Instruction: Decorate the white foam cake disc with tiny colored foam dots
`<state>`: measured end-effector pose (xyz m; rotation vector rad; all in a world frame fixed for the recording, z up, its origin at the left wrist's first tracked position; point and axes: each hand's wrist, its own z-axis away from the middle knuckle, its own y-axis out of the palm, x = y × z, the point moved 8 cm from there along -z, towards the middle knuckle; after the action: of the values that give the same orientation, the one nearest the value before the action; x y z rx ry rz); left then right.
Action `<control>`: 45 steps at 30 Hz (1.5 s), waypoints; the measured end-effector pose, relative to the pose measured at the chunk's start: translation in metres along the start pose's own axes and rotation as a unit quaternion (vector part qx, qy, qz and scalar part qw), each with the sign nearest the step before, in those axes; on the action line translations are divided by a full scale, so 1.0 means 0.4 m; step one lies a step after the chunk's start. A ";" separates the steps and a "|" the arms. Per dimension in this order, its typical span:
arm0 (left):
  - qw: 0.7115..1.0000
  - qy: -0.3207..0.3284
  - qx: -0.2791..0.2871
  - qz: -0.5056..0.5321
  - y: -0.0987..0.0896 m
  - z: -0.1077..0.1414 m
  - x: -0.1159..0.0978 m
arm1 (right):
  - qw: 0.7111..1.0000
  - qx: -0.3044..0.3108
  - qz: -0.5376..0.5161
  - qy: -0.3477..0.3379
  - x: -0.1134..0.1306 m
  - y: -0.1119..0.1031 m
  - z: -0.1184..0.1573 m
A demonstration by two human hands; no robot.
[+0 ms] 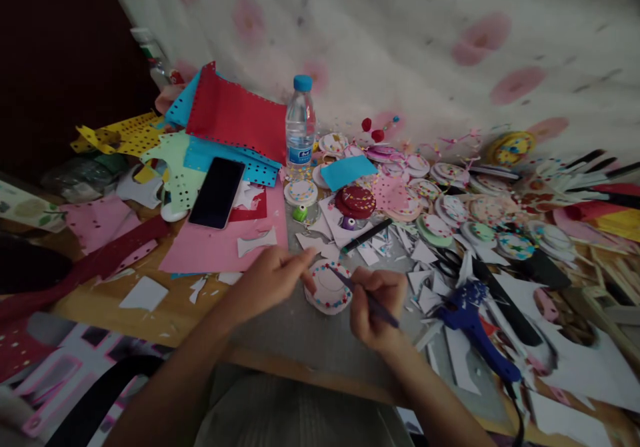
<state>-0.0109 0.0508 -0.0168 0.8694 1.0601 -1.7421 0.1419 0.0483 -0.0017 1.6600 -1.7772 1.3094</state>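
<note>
1. At the near edge of the tabletop [150,314], just ahead of the person's body, lies the disc [327,288]: a round white paper piece with a rim of coloured dots, flat on the grey patch of the work surface.
2. The left hand [270,277] comes in from the left; its fingertips [306,258] are pinched on the disc's upper left edge, so this grip is grasping the disc and pinning it flat.
3. The right hand [375,304] sits just right of the disc, its grip clenched around the pen [363,296], a thin dark tool.
4. The pen's long axis runs from lower right, inside the fist, to upper left; its tip rests over the disc's upper right part. Whether the tip touches the paper cannot be told.
5. The disc thus lies between the two hands, left of the right grip and right of the left palm. The left hand is in contact; the right hand reaches it only through the pen.
6. Around them: white paper scraps, a blue tool [473,327] well to the right, a phone [217,192] and a bottle [300,127] farther back.
</note>
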 end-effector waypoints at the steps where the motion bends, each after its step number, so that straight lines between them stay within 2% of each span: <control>1: 1.000 0.005 0.022 0.009 -0.022 -0.017 -0.002 | 0.997 -0.043 -0.055 0.023 -0.016 -0.010 0.000; 3: 0.996 0.018 0.082 0.031 -0.045 -0.048 0.005 | 0.982 -0.087 -0.162 0.052 -0.039 -0.015 0.005; 4: 0.993 0.014 0.114 0.039 -0.046 -0.060 0.017 | 0.974 -0.087 -0.197 0.066 -0.048 -0.009 0.009; 7: 0.982 -0.023 0.181 0.051 -0.026 -0.078 0.072 | 0.972 -0.056 -0.208 0.090 -0.059 0.012 0.021; 9: 0.977 -0.048 0.200 0.057 -0.005 -0.080 0.105 | 0.974 -0.049 -0.197 0.104 -0.067 0.018 0.031; 14: 0.970 -0.084 0.218 0.071 0.042 -0.080 0.142 | 0.974 -0.045 -0.184 0.122 -0.075 0.021 0.040; 19: 0.969 -0.100 0.206 0.095 0.062 -0.084 0.158 | 0.978 -0.033 -0.168 0.119 -0.066 0.022 0.030; 31: 0.966 -0.121 0.195 0.117 0.069 -0.079 0.154 | 0.982 -0.018 -0.142 0.122 -0.067 0.027 0.023; 38: 0.967 -0.133 0.199 0.090 0.067 -0.076 0.155 | 0.988 -0.005 -0.093 0.123 -0.065 0.028 0.025; 45: 0.965 -0.122 0.206 0.106 0.070 -0.076 0.152 | 0.989 -0.004 -0.093 0.116 -0.062 0.028 0.025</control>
<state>-0.0032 0.0523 -0.0898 0.9505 0.4297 -1.8564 0.1403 0.0530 -0.0303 1.5554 -1.4561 1.3460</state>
